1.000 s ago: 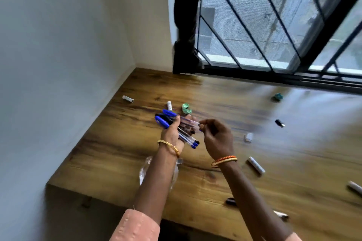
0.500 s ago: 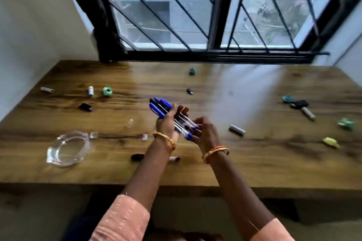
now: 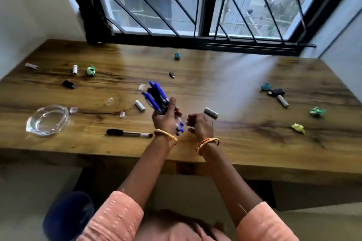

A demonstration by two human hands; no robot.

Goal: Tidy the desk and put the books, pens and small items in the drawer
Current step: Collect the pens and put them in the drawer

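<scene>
Pens [image 3: 156, 97], a bunch of them with blue caps, sit in my left hand [image 3: 166, 119], which is curled tight around their middle. They fan out up and to the left, above the bench [image 3: 225, 88]. My right hand [image 3: 199, 125] is just beside the pen tips with its fingers curled in. It may be pinching something small, but the blur hides it, so I cannot tell.

I think the pens are light, stiff and smooth, so they could slip out if I tip the bunch. Holding them around the middle looks safest.

One more black pen [image 3: 128, 133] lies on the bench near the left hand. A small grey tube [image 3: 210, 112] lies just beyond the right hand. Farther left sits a glass dish [image 3: 48, 120]. On the right are green paper balls [image 3: 317, 112]. I see no drawer.
</scene>
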